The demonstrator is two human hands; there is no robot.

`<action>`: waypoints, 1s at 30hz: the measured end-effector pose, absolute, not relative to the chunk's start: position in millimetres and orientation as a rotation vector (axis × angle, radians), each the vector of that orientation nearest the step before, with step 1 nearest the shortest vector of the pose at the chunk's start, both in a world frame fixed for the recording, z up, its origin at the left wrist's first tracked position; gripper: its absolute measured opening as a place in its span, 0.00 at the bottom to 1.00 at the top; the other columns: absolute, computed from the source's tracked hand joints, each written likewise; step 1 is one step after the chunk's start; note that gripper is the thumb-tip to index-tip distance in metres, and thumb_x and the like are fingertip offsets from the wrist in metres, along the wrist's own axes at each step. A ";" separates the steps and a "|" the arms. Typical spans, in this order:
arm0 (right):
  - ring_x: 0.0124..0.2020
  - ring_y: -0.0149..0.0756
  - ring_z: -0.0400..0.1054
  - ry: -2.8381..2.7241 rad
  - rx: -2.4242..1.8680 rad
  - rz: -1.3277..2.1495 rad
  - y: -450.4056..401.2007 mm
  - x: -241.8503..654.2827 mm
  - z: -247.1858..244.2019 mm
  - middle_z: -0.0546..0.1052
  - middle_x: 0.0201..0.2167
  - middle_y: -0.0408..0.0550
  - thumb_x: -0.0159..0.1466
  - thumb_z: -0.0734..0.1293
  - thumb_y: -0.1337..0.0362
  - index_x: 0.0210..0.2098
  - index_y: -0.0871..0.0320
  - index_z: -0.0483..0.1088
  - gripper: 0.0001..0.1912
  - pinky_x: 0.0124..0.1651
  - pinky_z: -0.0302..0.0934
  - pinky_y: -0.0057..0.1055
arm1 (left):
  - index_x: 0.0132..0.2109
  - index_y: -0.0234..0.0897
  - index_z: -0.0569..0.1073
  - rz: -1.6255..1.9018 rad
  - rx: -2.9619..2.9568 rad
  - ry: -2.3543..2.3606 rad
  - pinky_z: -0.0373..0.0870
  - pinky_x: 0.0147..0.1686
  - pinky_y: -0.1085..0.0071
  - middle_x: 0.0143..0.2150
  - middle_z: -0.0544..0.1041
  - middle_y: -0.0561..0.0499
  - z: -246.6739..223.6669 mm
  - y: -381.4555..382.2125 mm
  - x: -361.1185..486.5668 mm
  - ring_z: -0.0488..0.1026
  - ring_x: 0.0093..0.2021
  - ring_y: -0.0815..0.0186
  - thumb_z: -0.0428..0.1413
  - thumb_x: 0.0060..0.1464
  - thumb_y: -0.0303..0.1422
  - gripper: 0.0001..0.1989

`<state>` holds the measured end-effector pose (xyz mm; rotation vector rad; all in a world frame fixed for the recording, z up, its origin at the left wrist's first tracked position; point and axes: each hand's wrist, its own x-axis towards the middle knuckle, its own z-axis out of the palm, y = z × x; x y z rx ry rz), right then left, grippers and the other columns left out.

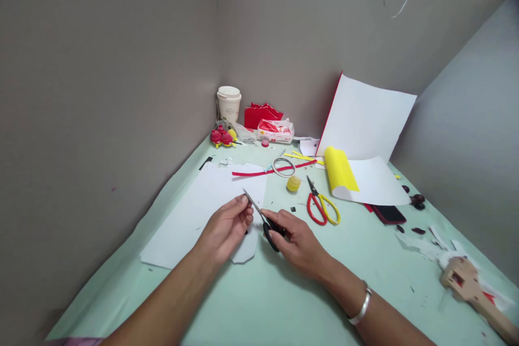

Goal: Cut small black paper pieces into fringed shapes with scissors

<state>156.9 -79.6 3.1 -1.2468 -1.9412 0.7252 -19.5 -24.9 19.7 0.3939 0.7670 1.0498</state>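
My right hand (298,240) grips small black-handled scissors (263,219), blades pointing up-left toward my left hand. My left hand (227,230) has its fingers pinched at the blade tips; what it holds is too small to make out. Both hands hover over a white paper sheet (190,216) lying on the pale green table (284,303). A silver bangle (362,307) circles my right wrist.
Red-and-yellow scissors (322,206), a yellow roll (293,183), a tape ring (283,166) and red strip (271,171) lie beyond. Yellow corrugated paper (339,169), white sheets (365,119), a phone (388,214), cup (228,104), red items (261,115) and a wooden tool (470,284) stand around. Grey walls enclose the corner.
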 end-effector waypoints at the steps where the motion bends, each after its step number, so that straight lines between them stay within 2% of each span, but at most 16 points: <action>1: 0.34 0.35 0.63 -1.940 -1.247 0.722 -79.8 156.8 3.2 0.69 0.32 0.45 0.65 0.63 0.68 0.61 0.53 0.66 0.24 0.39 0.60 0.31 | 0.31 0.30 0.75 1.048 0.389 0.766 0.72 0.26 0.80 0.28 0.72 0.50 19.5 -24.9 -19.5 0.71 0.26 0.74 0.54 0.57 0.20 0.08; 12: 0.33 0.34 0.63 -1.887 -1.245 0.768 -79.6 156.0 -1.0 0.68 0.31 0.44 0.64 0.62 0.68 0.60 0.52 0.67 0.24 0.39 0.61 0.31 | 0.31 0.30 0.75 1.032 0.367 0.744 0.72 0.27 0.80 0.29 0.72 0.50 17.8 -25.0 -19.2 0.71 0.27 0.74 0.54 0.57 0.20 0.08; 16: 0.33 0.33 0.64 -1.699 -1.279 0.903 -77.2 157.2 -1.3 0.70 0.35 0.45 0.64 0.62 0.67 0.59 0.53 0.67 0.24 0.39 0.62 0.31 | 0.33 0.30 0.74 1.025 0.406 0.776 0.72 0.29 0.80 0.31 0.74 0.49 18.9 -26.3 -20.0 0.72 0.28 0.74 0.54 0.57 0.21 0.06; 21: 0.30 0.31 0.63 -1.461 -1.309 1.022 -69.6 162.8 -4.4 0.69 0.32 0.44 0.65 0.61 0.63 0.58 0.56 0.66 0.21 0.35 0.61 0.29 | 0.36 0.34 0.72 0.997 0.618 0.906 0.70 0.30 0.78 0.36 0.77 0.47 22.5 -30.8 -19.5 0.74 0.31 0.72 0.57 0.55 0.25 0.01; 30: 0.30 0.31 0.63 -1.452 -1.334 1.067 -65.1 167.4 -8.0 0.69 0.33 0.43 0.65 0.62 0.61 0.56 0.55 0.67 0.20 0.34 0.61 0.28 | 0.37 0.37 0.73 0.933 1.004 1.146 0.66 0.38 0.73 0.30 0.73 0.54 21.9 -36.0 -17.5 0.70 0.31 0.69 0.62 0.49 0.35 0.09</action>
